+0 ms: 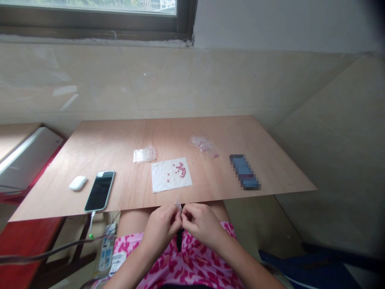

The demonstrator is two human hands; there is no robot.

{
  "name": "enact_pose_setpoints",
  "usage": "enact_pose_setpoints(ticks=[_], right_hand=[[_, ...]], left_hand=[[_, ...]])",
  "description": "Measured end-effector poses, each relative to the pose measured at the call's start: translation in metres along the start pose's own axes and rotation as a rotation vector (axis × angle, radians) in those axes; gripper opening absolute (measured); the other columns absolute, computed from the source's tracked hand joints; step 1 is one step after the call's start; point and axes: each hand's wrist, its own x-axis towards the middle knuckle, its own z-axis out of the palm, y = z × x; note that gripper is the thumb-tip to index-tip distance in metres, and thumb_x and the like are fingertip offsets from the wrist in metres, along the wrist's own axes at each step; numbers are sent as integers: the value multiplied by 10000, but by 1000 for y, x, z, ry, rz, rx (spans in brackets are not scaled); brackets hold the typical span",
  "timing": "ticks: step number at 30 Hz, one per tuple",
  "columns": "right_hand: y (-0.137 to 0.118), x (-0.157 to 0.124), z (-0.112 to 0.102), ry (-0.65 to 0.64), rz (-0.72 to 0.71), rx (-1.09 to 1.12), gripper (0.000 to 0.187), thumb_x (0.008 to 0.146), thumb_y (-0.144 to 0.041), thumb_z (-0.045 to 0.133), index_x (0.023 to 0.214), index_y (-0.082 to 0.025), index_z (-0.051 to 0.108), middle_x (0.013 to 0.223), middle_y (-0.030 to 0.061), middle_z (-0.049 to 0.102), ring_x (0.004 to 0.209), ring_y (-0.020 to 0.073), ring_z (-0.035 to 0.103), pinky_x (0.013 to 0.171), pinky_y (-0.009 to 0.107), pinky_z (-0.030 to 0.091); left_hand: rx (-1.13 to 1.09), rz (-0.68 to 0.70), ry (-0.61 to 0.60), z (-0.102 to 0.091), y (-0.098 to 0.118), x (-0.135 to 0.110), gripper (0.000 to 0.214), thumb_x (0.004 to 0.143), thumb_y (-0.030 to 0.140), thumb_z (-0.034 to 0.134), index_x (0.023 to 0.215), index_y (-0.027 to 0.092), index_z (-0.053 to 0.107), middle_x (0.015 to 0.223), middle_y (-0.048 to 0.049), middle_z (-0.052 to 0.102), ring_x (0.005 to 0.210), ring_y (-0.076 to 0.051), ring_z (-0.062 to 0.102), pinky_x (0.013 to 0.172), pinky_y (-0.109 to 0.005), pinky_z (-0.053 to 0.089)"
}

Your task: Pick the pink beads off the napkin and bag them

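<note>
Over a pink-patterned garment (192, 265), at the front edge of the light wooden bench (120, 136), the left hand (161, 226) and right hand (201, 224) meet, fingertips pinching a small clear plastic piece (178, 207). Near that edge lie a white paper square (162, 178) dotted with small pink beads (179, 169), a black-screened smartphone (100, 191) and a white oval object (78, 183). Farther back sit a flat clear plastic bag (144, 154), a crumpled clear plastic bag (203, 143) and, toward the right, a blurred blue rectangular object (244, 171).
</note>
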Motion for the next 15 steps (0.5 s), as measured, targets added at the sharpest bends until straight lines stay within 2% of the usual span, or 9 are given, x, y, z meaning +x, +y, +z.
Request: enact_pose_setpoints(ticks=[7, 12, 15], right_hand=[[-1, 0, 1, 62, 67, 0, 157, 831, -157, 616, 689, -209, 573, 664, 4, 632, 604, 155, 544, 591, 268, 310], [-1, 0, 0, -14, 19, 142, 110, 886, -200, 628, 781, -221, 602, 721, 0, 662, 649, 166, 589, 617, 261, 368], [2, 1, 1, 1, 53, 188, 80, 884, -178, 601, 823, -226, 582, 748, -2, 666, 680, 173, 609, 638, 260, 393]], left_hand=[[77, 20, 23, -2, 2, 0, 232, 930, 216, 514, 710, 218, 441, 666, -13, 583, 621, -168, 540, 605, -286, 317], [3, 24, -15, -8, 7, -1, 224, 959, 225, 487, 736, 213, 491, 704, -27, 614, 654, -174, 572, 614, -287, 337], [6, 61, 12, -9, 10, -2, 251, 943, 209, 511, 693, 214, 484, 651, -20, 579, 614, -167, 548, 607, -291, 338]])
